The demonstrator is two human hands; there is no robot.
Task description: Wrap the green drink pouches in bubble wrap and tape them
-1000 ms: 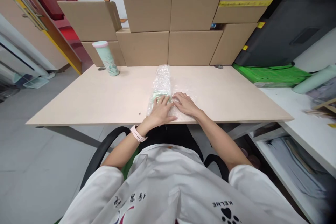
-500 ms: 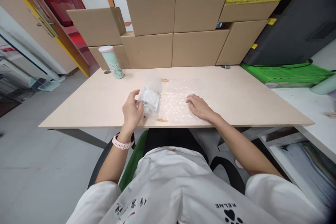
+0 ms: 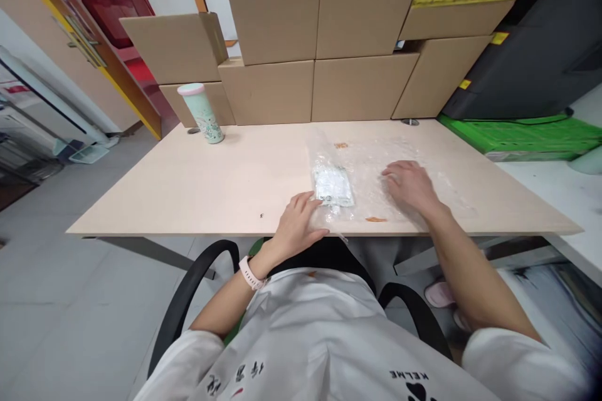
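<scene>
A clear sheet of bubble wrap (image 3: 364,191) lies across the front right of the table. At its left part a small white flat packet (image 3: 333,187) shows through clear plastic. My left hand (image 3: 297,220) rests at the table's front edge, thumb apart and fingers stretched toward the packet's lower left corner, touching the plastic there. My right hand (image 3: 410,187) lies palm down on the bubble wrap to the right of the packet, its fingers slightly bent and not closed round anything. Whether the wrap is folded fully over the packet I cannot tell.
A mint tumbler (image 3: 203,114) with a pink rim stands at the back left. Stacked cardboard boxes (image 3: 268,91) line the back edge. A green crate-like object (image 3: 527,138) sits at the right. Brown marks (image 3: 376,219) show near the wrap's edges.
The packet and bubble wrap have shifted right along the table. Both hands moved right with them; my left hand has turned from a curled grip at the packet to stretched fingers beside it.
</scene>
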